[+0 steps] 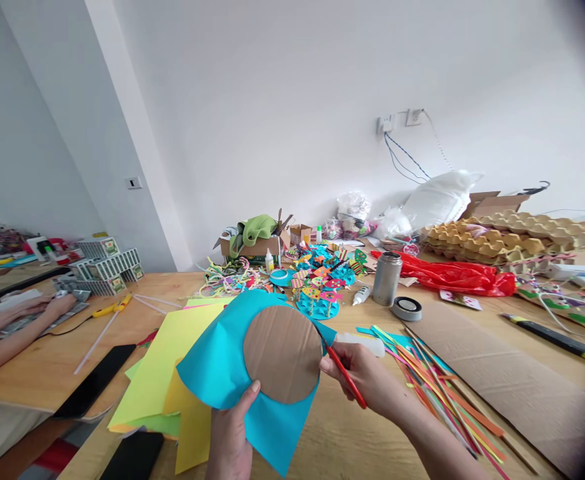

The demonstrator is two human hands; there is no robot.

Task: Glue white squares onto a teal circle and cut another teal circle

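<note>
**Cardboard disc held against blue paper, red pencil at its rim**

A round cardboard disc lies flat against a sheet of blue paper, and the two are held together just above the desk, in the lower middle of the view. The left hand comes up from below and pinches both, its thumb pressed onto the lower edge of the disc. The right hand is closed around a red pencil, whose upper end sits at the disc's right rim (whether the tip actually touches the paper cannot be told).

Under the blue sheet lie yellow and green sheets of paper, fanned out on the desk. Just right of the right hand is a loose spread of coloured paper strips, and beside those a long flat piece of corrugated cardboard. A white glue bottle lies on its side behind the right hand.

Farther back stand a metal flask, a roll of tape and a cluster of colourful paper crafts on blue discs. A red plastic bag lies in front of stacked egg cartons. At the left edge another person's hand rests on the desk, near small stacked boxes.
</note>
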